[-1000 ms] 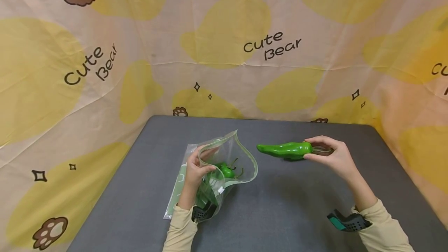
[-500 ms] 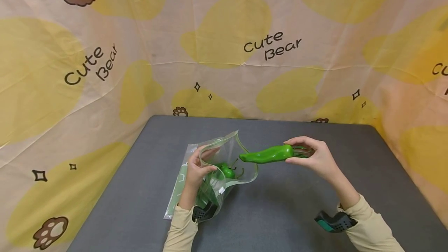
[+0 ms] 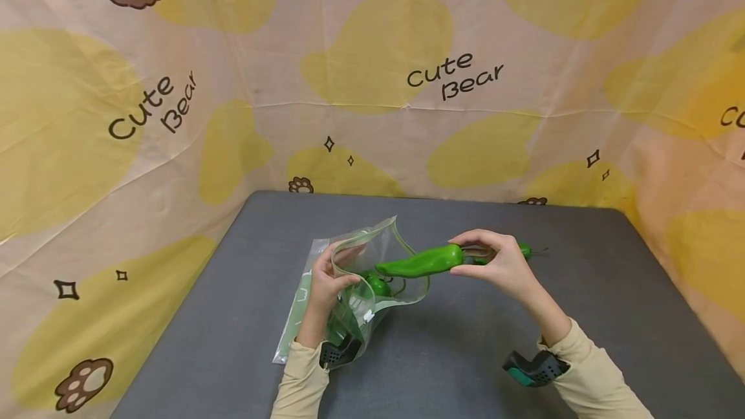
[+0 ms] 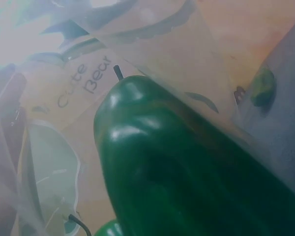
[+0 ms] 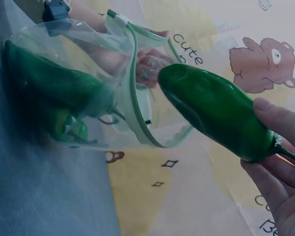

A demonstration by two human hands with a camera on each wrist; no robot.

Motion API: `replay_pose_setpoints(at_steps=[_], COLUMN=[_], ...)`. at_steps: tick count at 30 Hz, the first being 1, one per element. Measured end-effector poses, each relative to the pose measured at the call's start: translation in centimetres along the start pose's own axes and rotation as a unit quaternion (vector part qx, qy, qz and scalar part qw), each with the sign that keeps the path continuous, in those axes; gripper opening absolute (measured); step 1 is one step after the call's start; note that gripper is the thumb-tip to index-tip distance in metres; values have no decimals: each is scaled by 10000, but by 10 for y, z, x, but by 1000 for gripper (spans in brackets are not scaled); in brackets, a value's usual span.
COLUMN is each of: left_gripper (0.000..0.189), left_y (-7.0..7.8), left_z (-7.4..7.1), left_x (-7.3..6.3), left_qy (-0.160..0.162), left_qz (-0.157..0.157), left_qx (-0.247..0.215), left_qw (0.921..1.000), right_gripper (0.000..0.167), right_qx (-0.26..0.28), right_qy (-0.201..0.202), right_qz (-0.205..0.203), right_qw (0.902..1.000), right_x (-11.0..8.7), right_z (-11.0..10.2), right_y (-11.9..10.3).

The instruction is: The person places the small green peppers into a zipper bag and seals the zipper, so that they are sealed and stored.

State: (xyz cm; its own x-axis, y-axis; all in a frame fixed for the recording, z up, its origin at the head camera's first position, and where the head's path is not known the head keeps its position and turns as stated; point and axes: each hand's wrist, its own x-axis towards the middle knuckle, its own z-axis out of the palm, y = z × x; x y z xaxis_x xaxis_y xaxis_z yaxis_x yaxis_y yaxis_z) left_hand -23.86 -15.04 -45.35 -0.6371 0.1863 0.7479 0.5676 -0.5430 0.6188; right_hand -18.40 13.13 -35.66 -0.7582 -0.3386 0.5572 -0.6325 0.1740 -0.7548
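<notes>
A long green pepper [image 3: 421, 262] is pinched near its stem end by my right hand [image 3: 495, 260]; its tip points left, at the mouth of a clear zip bag [image 3: 419, 283]. The right wrist view shows this held pepper [image 5: 214, 110] with its tip at the bag's green-edged opening. My left hand [image 3: 328, 280] grips the bag's rim on the left, keeping the mouth wide. Inside lie green peppers [image 3: 378, 286], their stems toward the opening. Through the plastic, the left wrist view shows one bagged pepper [image 4: 152, 147] up close.
Another green pepper [image 3: 526, 250] lies on the grey table [image 3: 454, 354] behind my right hand, partly hidden by it. A flat, green-printed plastic bag [image 3: 291, 328] lies under my left arm. A patterned cloth [image 3: 372, 83] hangs round the back and sides.
My right hand has moved left with the pepper, bringing its tip to the bag's mouth. The pepper behind that hand has come into view. My left hand and the bag stay put.
</notes>
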Motion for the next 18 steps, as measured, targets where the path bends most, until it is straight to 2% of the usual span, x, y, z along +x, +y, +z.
replay_pose_setpoints(at_steps=[7, 18], left_gripper=[53, 52], left_y=[1, 2], left_z=[0, 0], left_x=[0, -1], left_qy=[-48, 4], left_qz=[13, -54], left_qx=[-35, 256], left_qw=[10000, 9997], right_gripper=[36, 36], right_qx=[-136, -335], right_qy=[124, 93], right_qz=[98, 403], right_qw=[9998, 9986], right_x=[4, 8], right_z=[12, 32], right_y=[0, -1])
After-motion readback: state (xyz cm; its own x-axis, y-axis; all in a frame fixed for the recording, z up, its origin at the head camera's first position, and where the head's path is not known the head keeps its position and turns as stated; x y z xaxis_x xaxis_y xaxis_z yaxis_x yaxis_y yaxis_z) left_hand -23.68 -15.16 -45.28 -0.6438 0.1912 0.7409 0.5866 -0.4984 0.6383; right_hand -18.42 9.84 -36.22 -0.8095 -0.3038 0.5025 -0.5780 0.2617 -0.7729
